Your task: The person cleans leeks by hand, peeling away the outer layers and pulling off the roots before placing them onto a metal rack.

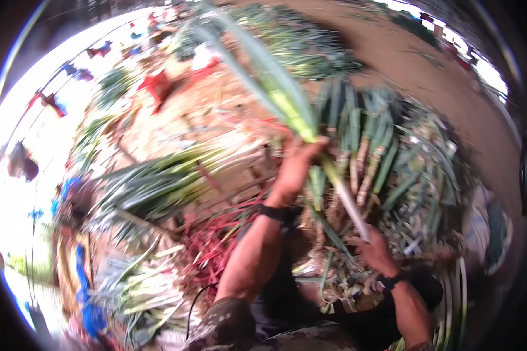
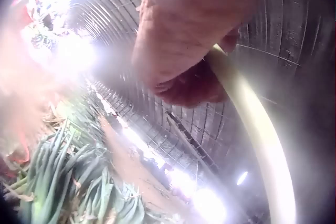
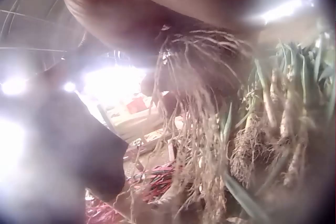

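One long green onion (image 1: 350,202) slants across the middle of the head view, green leaves up and white root end low. My left hand (image 1: 301,161) grips it where the leaves meet the pale stalk. In the left wrist view, curled fingers (image 2: 189,90) wrap the stalk, which bends down to the right. My right hand (image 1: 377,251) holds the onion's root end. Under that hand, the right wrist view shows stringy roots (image 3: 197,124) hanging loose. Untrimmed green onions (image 1: 363,134) with dirty roots stand piled just beyond my hands.
Cleaned green onions (image 1: 175,169) lie on a wooden rack at left, with another pile (image 1: 152,286) nearer me. Red ties (image 1: 214,245) heap between rack and legs. Peeled leaf scraps (image 1: 433,205) lie at right beside a white sack (image 1: 480,225). More onions (image 1: 287,41) lie at the back.
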`<state>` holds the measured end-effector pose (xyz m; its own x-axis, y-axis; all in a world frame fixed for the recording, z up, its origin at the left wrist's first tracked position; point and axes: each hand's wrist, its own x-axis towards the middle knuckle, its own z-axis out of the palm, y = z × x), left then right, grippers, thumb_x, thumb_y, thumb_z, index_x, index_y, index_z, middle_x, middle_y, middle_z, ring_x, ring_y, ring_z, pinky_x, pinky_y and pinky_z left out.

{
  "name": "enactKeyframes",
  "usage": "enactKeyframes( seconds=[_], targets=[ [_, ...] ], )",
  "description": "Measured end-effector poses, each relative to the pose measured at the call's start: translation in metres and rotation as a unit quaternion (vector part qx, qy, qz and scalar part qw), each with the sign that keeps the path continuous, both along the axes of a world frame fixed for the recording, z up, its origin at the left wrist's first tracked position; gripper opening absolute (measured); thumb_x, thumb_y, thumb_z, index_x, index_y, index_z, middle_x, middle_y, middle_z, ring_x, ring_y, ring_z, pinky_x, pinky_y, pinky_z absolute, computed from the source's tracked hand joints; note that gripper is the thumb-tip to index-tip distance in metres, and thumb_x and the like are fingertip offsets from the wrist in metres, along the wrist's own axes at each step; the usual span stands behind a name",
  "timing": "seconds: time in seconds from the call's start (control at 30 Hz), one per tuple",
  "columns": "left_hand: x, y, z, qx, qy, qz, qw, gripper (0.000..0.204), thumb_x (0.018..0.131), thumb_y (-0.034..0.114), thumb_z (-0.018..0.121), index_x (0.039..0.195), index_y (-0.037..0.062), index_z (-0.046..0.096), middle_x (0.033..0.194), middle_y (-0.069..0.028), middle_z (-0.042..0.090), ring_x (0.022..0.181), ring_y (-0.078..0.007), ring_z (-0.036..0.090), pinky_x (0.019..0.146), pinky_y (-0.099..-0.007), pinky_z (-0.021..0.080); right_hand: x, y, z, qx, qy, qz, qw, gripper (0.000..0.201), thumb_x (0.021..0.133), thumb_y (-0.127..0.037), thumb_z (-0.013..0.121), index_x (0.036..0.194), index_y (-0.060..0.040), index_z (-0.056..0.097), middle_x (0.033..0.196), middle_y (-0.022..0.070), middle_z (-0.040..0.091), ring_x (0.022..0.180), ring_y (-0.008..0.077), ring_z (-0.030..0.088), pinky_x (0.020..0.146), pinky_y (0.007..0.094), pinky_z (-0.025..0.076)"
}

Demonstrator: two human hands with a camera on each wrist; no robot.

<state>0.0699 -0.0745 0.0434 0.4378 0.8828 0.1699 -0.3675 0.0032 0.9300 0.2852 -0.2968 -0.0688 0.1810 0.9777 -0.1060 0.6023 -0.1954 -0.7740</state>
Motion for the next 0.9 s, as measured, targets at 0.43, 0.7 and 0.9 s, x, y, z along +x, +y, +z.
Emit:
enactKeyframes(
  seconds=[0.43, 0.7, 0.9],
  targets=[
    [-0.268, -0.086, 0.052, 0.075, -0.119, 0.481, 0.865, 0.023, 0.098, 0.028, 0.062, 0.107, 0.0068, 0.059, 0.086, -0.0087, 0.067, 0.070, -0.0213, 0.067, 0.061, -0.0298, 0.052, -0.004, 0.021, -0.034, -0.046, 0.121, 0.084, 0.988, 0.064, 0.090, -0.026, 0.072, 0.142, 0.0013, 0.046, 0.097, 0.0088, 0.066, 0.089, 0.0151, 0.061, 0.080, 0.0304, 0.050],
    [-0.587, -0.243, -0.055, -0.111, -0.021, 0.664, 0.739, 0.036, 0.098, 0.038, 0.057, 0.115, 0.0076, 0.051, 0.090, -0.0096, 0.062, 0.079, -0.0217, 0.065, 0.067, -0.0356, 0.057, -0.020, 0.018, -0.025, -0.103, 0.052, 0.134, 0.984, 0.053, 0.091, -0.023, 0.070, 0.133, 0.0051, 0.053, 0.094, 0.0110, 0.066, 0.087, 0.0163, 0.062, 0.078, 0.0318, 0.051],
    [-0.589, -0.361, -0.234, -0.375, -0.039, 0.619, 0.689, 0.048, 0.099, 0.040, 0.052, 0.130, 0.0041, 0.044, 0.125, -0.0213, 0.058, 0.095, -0.0325, 0.064, 0.077, -0.0436, 0.057, -0.010, 0.019, -0.023, -0.054, 0.078, 0.136, 0.986, 0.048, 0.093, -0.017, 0.067, 0.132, 0.0069, 0.052, 0.094, 0.0106, 0.066, 0.089, 0.0150, 0.062, 0.078, 0.0301, 0.052]
  ],
)
